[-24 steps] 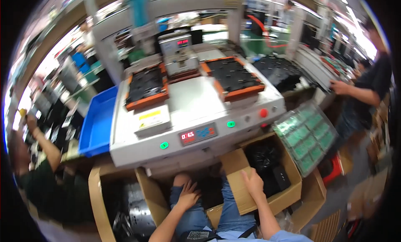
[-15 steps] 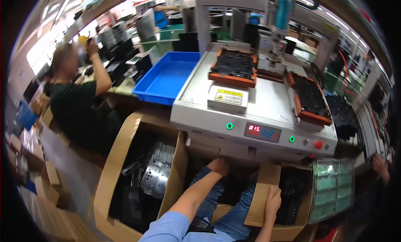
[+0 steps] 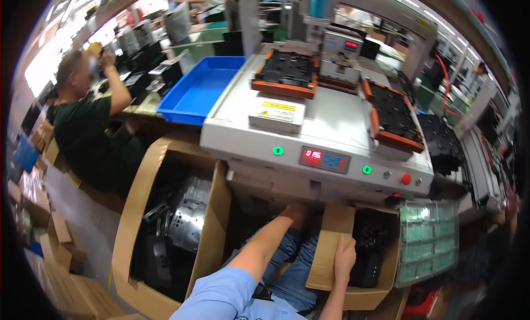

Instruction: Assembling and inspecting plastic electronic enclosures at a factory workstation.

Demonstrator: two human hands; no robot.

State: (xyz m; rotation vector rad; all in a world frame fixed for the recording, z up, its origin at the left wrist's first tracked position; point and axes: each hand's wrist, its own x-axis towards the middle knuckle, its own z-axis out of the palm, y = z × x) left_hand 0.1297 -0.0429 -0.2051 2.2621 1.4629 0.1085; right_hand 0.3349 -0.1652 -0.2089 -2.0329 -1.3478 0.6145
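My left hand (image 3: 294,212) reaches forward under the front edge of the white machine (image 3: 309,127), its fingers hidden in shadow; what it touches cannot be told. My right hand (image 3: 344,258) rests flat on the flap of the cardboard box (image 3: 331,248) at my right knee, which holds black parts (image 3: 371,248). A larger cardboard box (image 3: 138,209) at my left holds metal and black parts (image 3: 185,215).
The machine carries two orange-framed black trays (image 3: 287,72) (image 3: 393,118), green buttons, a red button and a red display. A blue bin (image 3: 199,91) sits to its left. A person in a dark shirt (image 3: 88,132) sits at the left. Green circuit boards (image 3: 426,243) lie at the right.
The view has swung left and then settled. My left hand has reached farther under the machine. My right hand stays on the box flap.
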